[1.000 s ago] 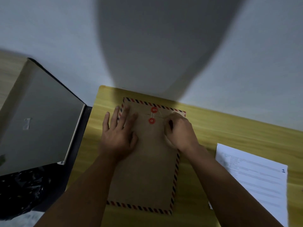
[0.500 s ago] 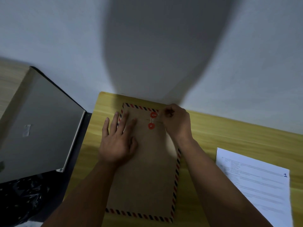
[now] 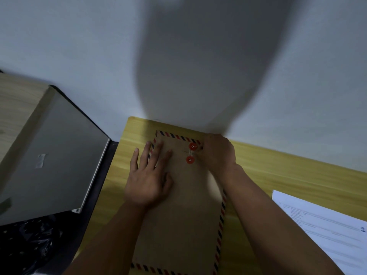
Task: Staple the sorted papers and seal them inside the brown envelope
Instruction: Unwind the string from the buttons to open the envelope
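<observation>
From the head camera, a brown envelope with striped edging is seen lying flat on a yellow table, pinned near its top left corner by the left hand, fingers spread flat. Beside the two red closure discs near the envelope's top edge, the right hand is curled, apparently pinching the thin string; the grip itself cannot be seen. The envelope is judged light, bendable and prone to sliding, best held flat beside the discs; a printed sheet lies to its right.

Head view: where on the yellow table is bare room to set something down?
Bare wood lies on the table between the right hand and the printed sheet, back to the wall. A thinner strip runs left of the envelope, beside the left hand. The middle is crowded: both hands and envelope.
</observation>
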`<action>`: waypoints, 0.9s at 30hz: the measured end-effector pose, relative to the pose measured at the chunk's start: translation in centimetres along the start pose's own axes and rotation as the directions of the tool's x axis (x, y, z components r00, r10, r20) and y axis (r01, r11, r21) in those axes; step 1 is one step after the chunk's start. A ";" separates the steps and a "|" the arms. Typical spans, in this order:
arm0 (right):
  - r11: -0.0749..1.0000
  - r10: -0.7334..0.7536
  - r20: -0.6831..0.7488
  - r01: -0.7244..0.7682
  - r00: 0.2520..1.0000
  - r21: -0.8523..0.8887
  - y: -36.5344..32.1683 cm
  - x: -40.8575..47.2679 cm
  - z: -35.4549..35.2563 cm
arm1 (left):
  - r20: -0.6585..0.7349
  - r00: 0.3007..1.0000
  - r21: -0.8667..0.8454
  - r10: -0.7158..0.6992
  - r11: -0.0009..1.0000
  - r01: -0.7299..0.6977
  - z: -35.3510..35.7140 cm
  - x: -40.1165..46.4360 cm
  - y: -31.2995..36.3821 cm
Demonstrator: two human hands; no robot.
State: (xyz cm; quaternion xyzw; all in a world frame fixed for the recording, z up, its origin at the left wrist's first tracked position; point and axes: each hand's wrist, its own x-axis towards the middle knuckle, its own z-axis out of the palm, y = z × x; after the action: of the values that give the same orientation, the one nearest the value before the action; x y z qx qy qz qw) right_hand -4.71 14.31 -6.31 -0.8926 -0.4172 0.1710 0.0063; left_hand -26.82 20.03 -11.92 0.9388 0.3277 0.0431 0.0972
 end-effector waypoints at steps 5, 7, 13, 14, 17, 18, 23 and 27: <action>0.929 0.029 -0.065 -0.002 0.997 0.369 -0.1 0.3 0.1 | -0.007 1.000 -0.004 -0.001 1.000 0.001 0.0 0.0 0.0; 0.849 -0.017 -0.127 0.081 0.992 0.522 -0.8 0.0 0.3 | 0.002 1.000 0.003 -0.005 1.000 0.005 0.0 0.0 0.0; 0.713 -0.252 -0.075 0.238 0.965 0.659 -1.4 -2.3 0.9 | 0.001 1.000 0.004 -0.001 1.000 0.001 0.1 0.0 -0.2; 0.707 -0.260 -0.053 0.228 0.964 0.670 -1.1 -2.5 1.0 | 0.000 1.000 0.004 0.000 1.000 0.000 0.1 0.0 -0.2; 0.666 -0.210 0.014 0.133 0.978 0.734 0.1 -3.4 1.4 | 0.004 1.000 0.005 0.000 1.000 0.000 0.1 0.0 -0.1; 0.651 -0.178 0.029 0.096 0.984 0.753 0.5 -3.8 1.4 | 0.004 1.000 0.002 0.000 1.000 0.000 0.1 0.0 -0.2; 0.583 -0.064 0.001 0.036 0.998 0.812 2.0 -5.2 1.6 | 0.016 1.000 0.006 -0.003 1.000 0.003 0.1 0.0 -0.1; 0.538 0.017 -0.004 -0.006 1.000 0.843 2.9 -5.4 1.6 | 0.021 1.000 0.011 -0.006 1.000 0.005 0.1 0.0 -0.1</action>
State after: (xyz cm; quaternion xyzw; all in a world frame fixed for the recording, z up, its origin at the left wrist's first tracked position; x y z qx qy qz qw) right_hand -6.24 8.14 -6.68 -0.7833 -0.2777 0.3451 0.4361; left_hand -26.87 20.14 -12.03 0.9388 0.3294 0.0312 0.0957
